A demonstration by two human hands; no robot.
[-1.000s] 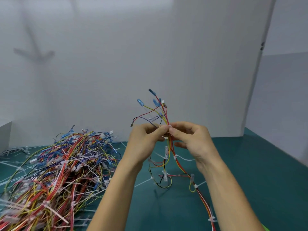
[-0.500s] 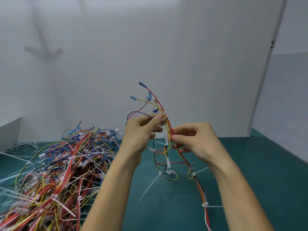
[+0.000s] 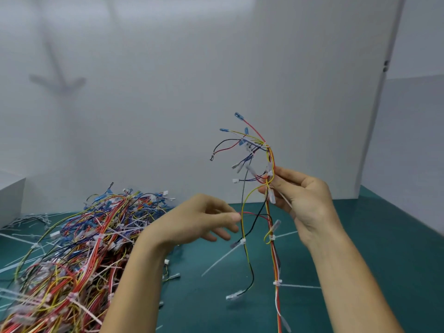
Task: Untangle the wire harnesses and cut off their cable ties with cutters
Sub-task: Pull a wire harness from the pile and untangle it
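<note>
A wire harness (image 3: 271,234) of red, yellow, black and white wires hangs upright in the air, with blue terminals fanning out at its top and white cable ties (image 3: 277,282) along its length. My right hand (image 3: 304,198) pinches the harness near its upper part. To the left of the hanging wires, my left hand (image 3: 199,218) is relaxed with loose fingers, its fingertips close to a yellow wire and holding nothing. No cutters are in view.
A large tangled pile of harnesses (image 3: 72,251) with white ties covers the left of the green mat (image 3: 384,248). A loose long cable tie (image 3: 221,258) lies near the middle. White walls stand behind and to the right; a white box (image 3: 10,198) stands far left.
My left hand has let go of the harness and dropped down and left. My right hand has raised the harness and keeps hold of it; the lower wires now hang free.
</note>
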